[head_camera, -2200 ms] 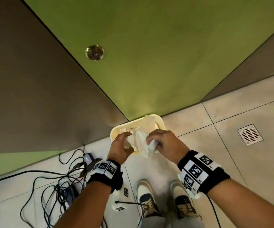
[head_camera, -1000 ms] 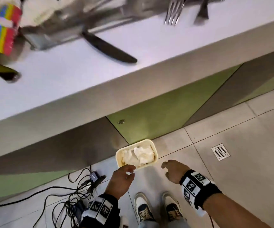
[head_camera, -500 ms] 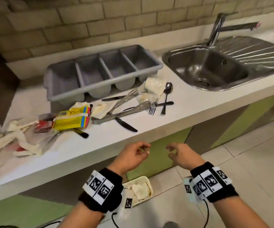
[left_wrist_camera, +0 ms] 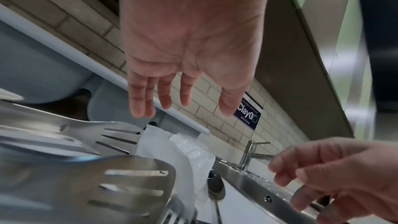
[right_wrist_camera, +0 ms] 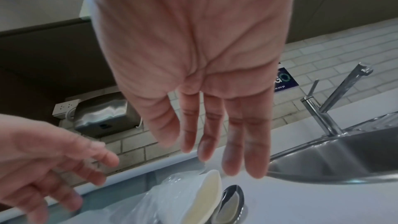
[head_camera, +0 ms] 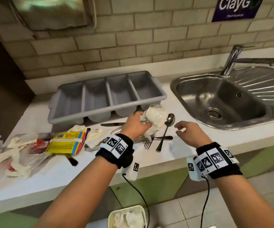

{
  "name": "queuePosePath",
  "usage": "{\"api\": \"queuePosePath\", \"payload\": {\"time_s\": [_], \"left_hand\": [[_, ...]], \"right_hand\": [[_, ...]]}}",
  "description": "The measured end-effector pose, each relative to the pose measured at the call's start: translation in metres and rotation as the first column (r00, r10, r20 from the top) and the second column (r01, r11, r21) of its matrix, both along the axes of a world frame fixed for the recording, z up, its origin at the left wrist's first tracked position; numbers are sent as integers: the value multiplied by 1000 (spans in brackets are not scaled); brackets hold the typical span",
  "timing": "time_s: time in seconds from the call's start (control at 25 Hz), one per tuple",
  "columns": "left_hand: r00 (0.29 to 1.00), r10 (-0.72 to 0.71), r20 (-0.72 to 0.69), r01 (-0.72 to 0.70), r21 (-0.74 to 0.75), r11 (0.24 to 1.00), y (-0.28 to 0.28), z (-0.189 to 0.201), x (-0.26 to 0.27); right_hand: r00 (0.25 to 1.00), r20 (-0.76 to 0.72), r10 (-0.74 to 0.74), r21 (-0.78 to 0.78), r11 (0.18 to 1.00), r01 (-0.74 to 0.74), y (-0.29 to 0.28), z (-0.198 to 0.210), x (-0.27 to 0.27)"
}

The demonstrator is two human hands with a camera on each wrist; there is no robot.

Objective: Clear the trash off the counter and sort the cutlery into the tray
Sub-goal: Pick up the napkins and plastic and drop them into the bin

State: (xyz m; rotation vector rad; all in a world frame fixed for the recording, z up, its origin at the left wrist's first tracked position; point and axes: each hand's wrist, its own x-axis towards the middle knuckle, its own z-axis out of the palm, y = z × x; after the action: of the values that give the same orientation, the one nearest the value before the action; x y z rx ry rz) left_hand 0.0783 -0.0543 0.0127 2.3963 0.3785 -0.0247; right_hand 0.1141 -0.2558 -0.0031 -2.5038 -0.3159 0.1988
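A grey four-compartment cutlery tray (head_camera: 106, 97) stands empty at the back of the white counter (head_camera: 190, 145). In front of it a white paper cup (head_camera: 156, 116) in clear plastic lies on its side. A spoon (head_camera: 167, 127), forks (head_camera: 147, 142) and a knife (head_camera: 113, 124) lie beside it. My left hand (head_camera: 143, 119) reaches to the cup's left side, fingers straight and holding nothing; the left wrist view shows those fingers (left_wrist_camera: 163, 98) above the forks (left_wrist_camera: 120, 135). My right hand (head_camera: 178, 130) hovers open just right of the spoon.
A yellow packet (head_camera: 65, 142), crumpled napkins and plastic (head_camera: 14, 155) cover the counter's left. A steel sink (head_camera: 223, 99) with a tap (head_camera: 231, 58) is on the right. A cream bin (head_camera: 127, 217) with paper in it stands on the floor below.
Both hands let go of the paper in the floor bin, came up empty and now reach over the counter towards the cup. My view rose from the floor to the counter.
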Motion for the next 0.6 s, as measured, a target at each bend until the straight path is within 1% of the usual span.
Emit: {"api": "queuePosePath", "payload": {"time_s": [0.12, 0.2, 0.28, 0.36, 0.44, 0.6], "left_hand": [[992, 4, -126, 8, 93, 996, -14, -8, 34], [964, 25, -265, 19, 162, 987, -19, -19, 45], [933, 50, -355, 18, 187, 982, -23, -27, 55], [923, 48, -382, 19, 169, 985, -24, -28, 62], [920, 52, -388, 15, 168, 986, -24, -29, 71], [924, 101, -368, -6, 252, 968, -24, -30, 79]], "right_hand": [[1000, 9, 15, -27, 1000, -15, 1, 4, 44], [999, -1, 43, -72, 996, -43, 6, 3, 66], [997, -38, 64, -138, 988, -69, 16, 0, 87], [993, -76, 88, -246, 964, -105, 26, -1, 101], [988, -106, 112, -320, 937, -141, 35, -2, 109], [980, -147, 132, -311, 935, -172, 49, -4, 120]]}}
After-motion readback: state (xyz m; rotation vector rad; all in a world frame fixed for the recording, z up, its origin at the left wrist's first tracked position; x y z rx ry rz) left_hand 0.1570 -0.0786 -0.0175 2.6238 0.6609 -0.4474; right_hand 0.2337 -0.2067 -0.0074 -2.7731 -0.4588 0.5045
